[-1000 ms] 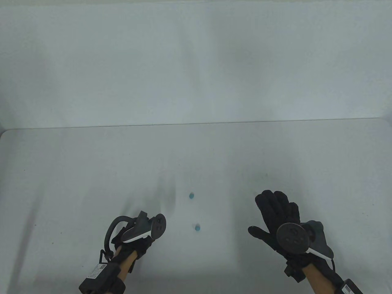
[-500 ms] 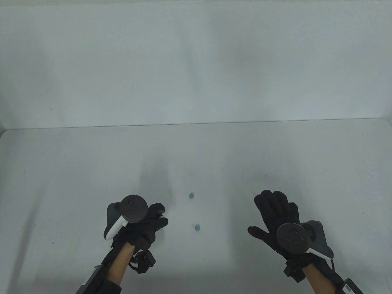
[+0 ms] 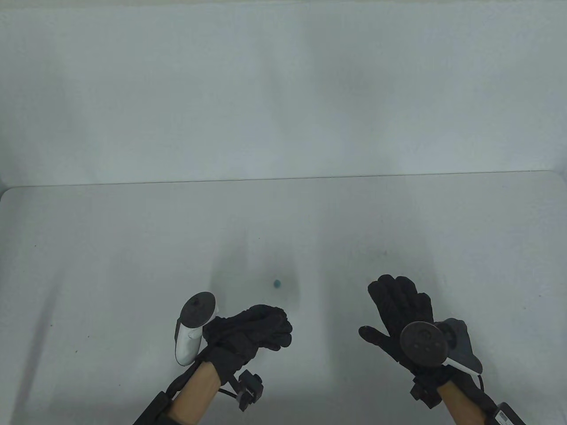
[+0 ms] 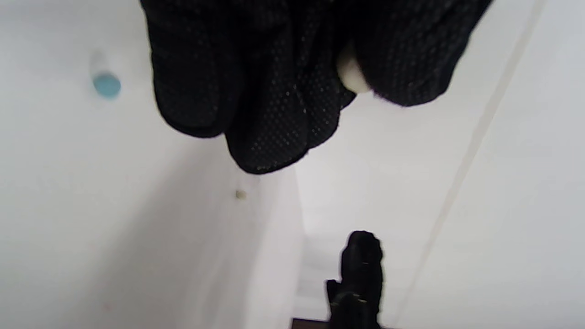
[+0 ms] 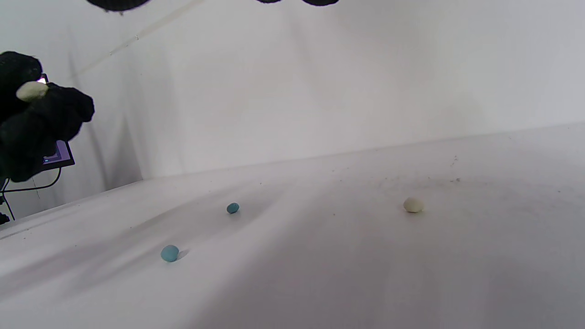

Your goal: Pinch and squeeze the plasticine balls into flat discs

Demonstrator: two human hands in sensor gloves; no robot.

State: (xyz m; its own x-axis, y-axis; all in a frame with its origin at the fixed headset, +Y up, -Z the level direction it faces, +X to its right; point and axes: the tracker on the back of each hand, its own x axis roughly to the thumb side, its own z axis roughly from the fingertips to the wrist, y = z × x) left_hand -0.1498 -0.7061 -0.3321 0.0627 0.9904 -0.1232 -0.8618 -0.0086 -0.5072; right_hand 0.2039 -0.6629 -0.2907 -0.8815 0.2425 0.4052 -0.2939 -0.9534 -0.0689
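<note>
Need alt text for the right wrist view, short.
Three small plasticine balls lie apart on a white table: two blue balls toward the left and a cream ball to the right. At the left edge the gloved left hand pinches a cream piece above the table.

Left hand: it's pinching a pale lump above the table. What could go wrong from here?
1. The pale lump peeks out from between the left hand's fingers; a weak pinch might drop it.
2. That hand hides the near blue ball in the table view, so lowering could squash it unnoticed.
3. The cream ball barely shows against the white table and may be overlooked.
</note>
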